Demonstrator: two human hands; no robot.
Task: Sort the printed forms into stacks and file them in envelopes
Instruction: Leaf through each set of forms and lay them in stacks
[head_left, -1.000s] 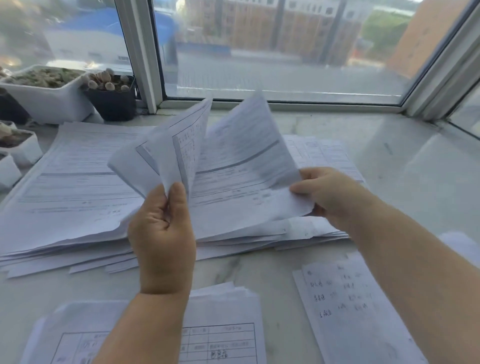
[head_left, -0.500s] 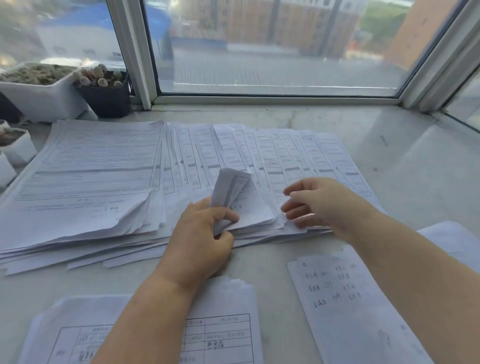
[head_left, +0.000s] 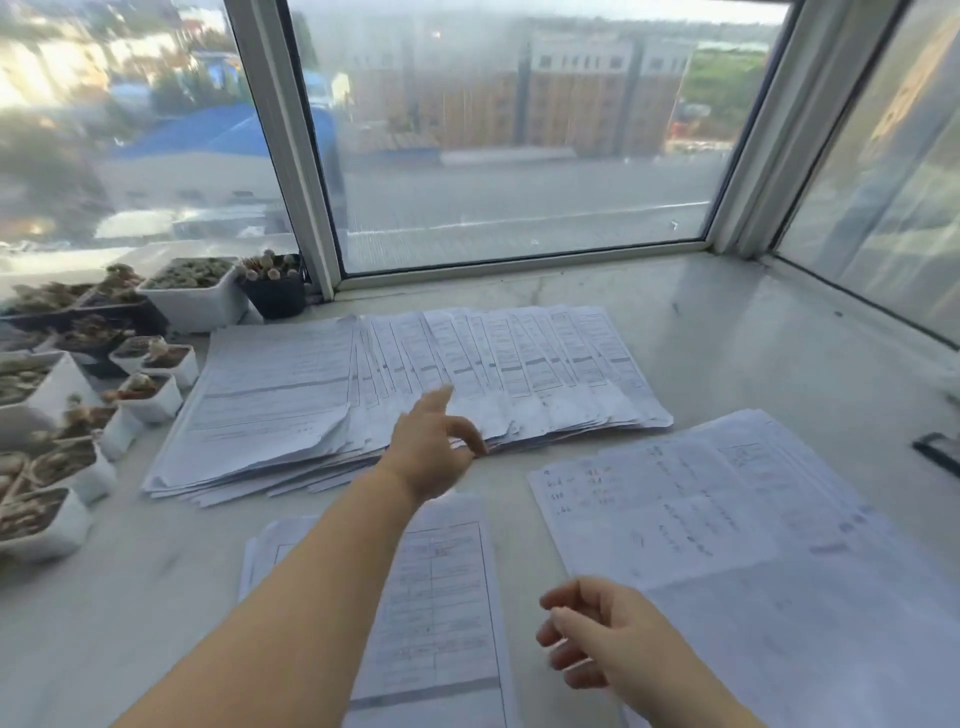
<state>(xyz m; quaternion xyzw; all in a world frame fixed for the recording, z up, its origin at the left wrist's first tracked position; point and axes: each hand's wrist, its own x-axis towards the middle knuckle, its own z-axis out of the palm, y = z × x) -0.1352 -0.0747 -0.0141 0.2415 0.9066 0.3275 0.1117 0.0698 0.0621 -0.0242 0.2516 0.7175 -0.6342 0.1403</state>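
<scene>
Marble sill (head_left: 727, 364) holds fanned forms (head_left: 519, 364); left hand (head_left: 431, 452) reaches over them, right hand (head_left: 597, 634) hovers, both grips loose, empty.

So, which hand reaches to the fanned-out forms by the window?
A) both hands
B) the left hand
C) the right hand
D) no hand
B: the left hand stretches out over the near edge of the fanned-out forms, holding nothing, while the right hand hangs back near the person, apart from them.

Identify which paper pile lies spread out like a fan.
The far pile of fanned forms under the left hand; the table-grid stack and handwritten sheets lie squared.
</scene>
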